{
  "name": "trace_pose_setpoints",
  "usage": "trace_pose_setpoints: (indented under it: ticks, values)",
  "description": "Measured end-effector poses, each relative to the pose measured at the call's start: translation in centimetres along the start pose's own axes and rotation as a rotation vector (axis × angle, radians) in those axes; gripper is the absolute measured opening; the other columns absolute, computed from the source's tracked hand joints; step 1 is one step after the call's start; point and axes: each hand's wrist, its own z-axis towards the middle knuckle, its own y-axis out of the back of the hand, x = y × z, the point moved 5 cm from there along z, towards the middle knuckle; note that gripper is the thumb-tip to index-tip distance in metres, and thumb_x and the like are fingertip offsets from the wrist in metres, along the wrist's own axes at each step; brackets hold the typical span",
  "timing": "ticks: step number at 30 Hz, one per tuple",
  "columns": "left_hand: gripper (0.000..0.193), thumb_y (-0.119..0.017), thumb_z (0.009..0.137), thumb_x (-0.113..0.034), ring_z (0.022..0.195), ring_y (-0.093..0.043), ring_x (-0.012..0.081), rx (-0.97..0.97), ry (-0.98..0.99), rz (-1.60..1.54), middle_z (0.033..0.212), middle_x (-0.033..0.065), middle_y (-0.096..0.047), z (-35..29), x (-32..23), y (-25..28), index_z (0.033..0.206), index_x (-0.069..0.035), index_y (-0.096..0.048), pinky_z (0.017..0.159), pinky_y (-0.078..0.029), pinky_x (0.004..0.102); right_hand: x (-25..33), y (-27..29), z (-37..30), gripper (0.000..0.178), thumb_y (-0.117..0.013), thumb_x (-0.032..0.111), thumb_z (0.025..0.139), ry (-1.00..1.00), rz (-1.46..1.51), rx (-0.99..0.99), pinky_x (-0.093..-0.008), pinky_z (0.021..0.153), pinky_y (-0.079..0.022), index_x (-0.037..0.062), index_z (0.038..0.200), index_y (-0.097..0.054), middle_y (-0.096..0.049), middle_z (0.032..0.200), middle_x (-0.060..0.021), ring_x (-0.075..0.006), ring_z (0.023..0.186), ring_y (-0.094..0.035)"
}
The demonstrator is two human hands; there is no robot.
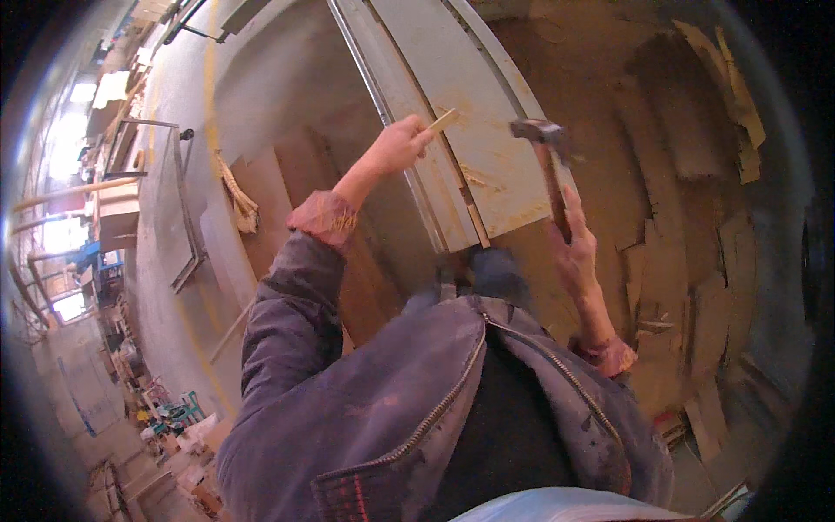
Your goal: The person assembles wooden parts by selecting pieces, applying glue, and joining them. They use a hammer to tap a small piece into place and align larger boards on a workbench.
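Observation:
My right hand (574,244) is closed round the wooden handle of a hammer (541,133), whose dark metal head points up and away from me, raised over the right side of a long grey work table (452,65). Between the fingers of my left hand (403,143) is a short, thin strip of pale wood (443,120), its tip reaching out over the tabletop. Wood shavings (481,178) lie on the grey surface between the two hands. A narrow wooden strip (477,224) runs along the slot in the table at its near end.
Cardboard sheets (678,209) cover the floor on the right, with torn pieces at the edge. On the left stand brown boards (291,183), a bundle of pale rope-like material (239,198) and a metal frame (187,209). Cluttered shelves line the far left.

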Motion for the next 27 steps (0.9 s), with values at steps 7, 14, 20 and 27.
trace_pose_setpoints:
  ticks: [7, 14, 20, 27]
  values:
    - [0.036, -0.058, 0.108, -0.037, 0.074, -0.071, 0.0255, 0.196, 0.112, 0.036, 0.08, 0.0119, -0.071, 9.2, 0.5, 1.4, 0.122, -0.005, -0.065, 0.063, -0.054, 0.04, 1.2, -7.2, 8.8, 0.071, -0.062, 0.001, 0.099, 0.12, -0.065, 0.163, -0.0459, 0.084, -0.056, 0.0254, 0.163, -0.043, -0.069, 0.107, -0.0219, -0.0404, 0.096, -0.069]
    - [0.05, -0.058, 0.106, -0.046, 0.1, -0.07, 0.048, 0.191, -0.098, 0.35, 0.099, 0.0278, -0.074, 13.4, 1.1, 1.8, 0.111, 0.002, -0.069, 0.087, -0.055, 0.0536, -0.3, -11.2, 11.7, 0.066, -0.061, -0.003, 0.1, 0.027, -0.186, 0.186, -0.0401, 0.092, -0.055, 0.019, 0.161, -0.047, -0.069, 0.116, -0.0235, -0.0374, 0.104, -0.07]
    - [0.053, -0.058, 0.106, -0.048, 0.085, -0.074, 0.0378, 0.251, -0.269, 0.391, 0.089, 0.0242, -0.073, 13.7, 0.5, 2.6, 0.104, 0.004, -0.069, 0.078, -0.056, 0.0501, -0.4, -13.0, 11.5, 0.068, -0.061, -0.004, 0.099, -0.073, -0.282, 0.167, -0.0392, 0.087, -0.056, 0.0201, 0.161, -0.048, -0.068, 0.108, -0.0233, -0.0341, 0.095, -0.07]
    - [0.046, -0.054, 0.108, -0.047, 0.087, -0.071, 0.0476, 0.189, -0.401, 0.568, 0.088, 0.0266, -0.071, 10.6, 2.8, 5.7, 0.104, -0.002, -0.068, 0.077, -0.057, 0.057, 0.8, -15.0, 10.6, 0.06, -0.06, -0.004, 0.102, -0.026, -0.272, 0.036, -0.034, 0.092, -0.056, 0.0126, 0.159, -0.05, -0.071, 0.124, -0.0226, -0.0303, 0.103, -0.074]
